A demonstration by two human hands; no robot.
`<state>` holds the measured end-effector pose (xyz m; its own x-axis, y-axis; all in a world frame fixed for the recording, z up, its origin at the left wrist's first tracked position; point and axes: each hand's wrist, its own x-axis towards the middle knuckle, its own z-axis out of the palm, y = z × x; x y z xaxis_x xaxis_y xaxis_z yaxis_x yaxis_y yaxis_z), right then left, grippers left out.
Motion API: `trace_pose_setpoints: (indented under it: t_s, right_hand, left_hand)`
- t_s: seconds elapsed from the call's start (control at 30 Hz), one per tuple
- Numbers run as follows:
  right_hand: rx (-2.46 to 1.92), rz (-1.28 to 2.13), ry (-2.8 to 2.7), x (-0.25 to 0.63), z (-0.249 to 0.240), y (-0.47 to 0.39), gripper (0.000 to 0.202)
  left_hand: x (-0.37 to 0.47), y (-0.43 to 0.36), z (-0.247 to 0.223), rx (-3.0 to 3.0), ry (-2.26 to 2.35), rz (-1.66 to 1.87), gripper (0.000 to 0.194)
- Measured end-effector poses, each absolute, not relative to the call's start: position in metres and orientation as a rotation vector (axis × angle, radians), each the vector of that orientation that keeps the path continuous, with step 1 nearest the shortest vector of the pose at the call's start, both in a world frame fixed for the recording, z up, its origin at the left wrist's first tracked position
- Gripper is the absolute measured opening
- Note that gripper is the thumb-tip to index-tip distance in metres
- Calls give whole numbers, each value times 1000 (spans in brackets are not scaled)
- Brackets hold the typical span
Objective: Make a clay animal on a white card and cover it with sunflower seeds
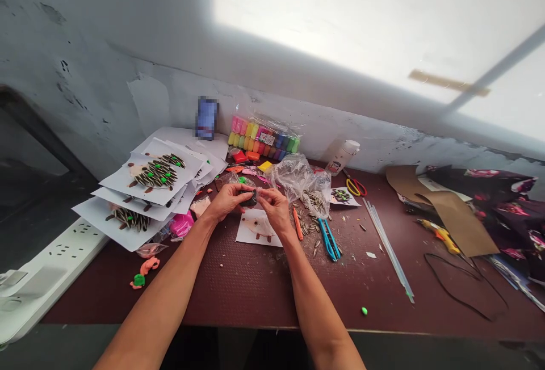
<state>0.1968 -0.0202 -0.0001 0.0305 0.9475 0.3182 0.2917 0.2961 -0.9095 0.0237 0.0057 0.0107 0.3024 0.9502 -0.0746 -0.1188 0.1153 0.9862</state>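
Pinched in my left hand (227, 201) is a small black lump (248, 198) that looks like modelling clay. My right hand (275, 206) is closed in a pinch against the lump's right side; what lies between its fingertips is too small to make out. Beneath both hands, a white card (243, 234) lies on the table, bearing a pale hedgehog shape (258, 225) with dark brown feet. My right forearm hides the card's right edge. Just right of it are an orange pen-like tool (297, 223), striped sunflower seeds (310, 227) and a blue utility knife (329, 239).
Stacked hedgehog cards (140, 194) rise at the left beside a white power strip (55, 270). Behind my hands are a coloured clay pack (264, 137) and a plastic bag (293, 174). Scissors (356, 186), glue sticks (389, 251) and a yellow glue gun (440, 236) lie rightward.
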Motion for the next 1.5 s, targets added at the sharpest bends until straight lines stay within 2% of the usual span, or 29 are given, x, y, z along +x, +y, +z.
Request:
trace_pose_setpoints:
  t_s: [0.33, 0.5, 0.8, 1.07, 1.5]
  right_hand:
    - [-1267, 615, -1697, 194, 4, -24, 14]
    - [-1298, 546, -1732, 193, 9, -26, 7]
    - [-1327, 469, -1702, 190, 10, -28, 7]
    - [-1251, 613, -1560, 191, 9, -26, 11]
    - [-1229, 586, -1688, 195, 11, -25, 10]
  left_hand:
    - [27, 2, 12, 1138, 995, 985, 52]
    - [28, 2, 15, 1148, 995, 1001, 49]
    - [30, 2, 17, 1147, 969, 1025, 48]
    - [25, 3, 17, 1164, 919, 1033, 48]
    - [25, 3, 16, 1108, 1020, 1025, 43]
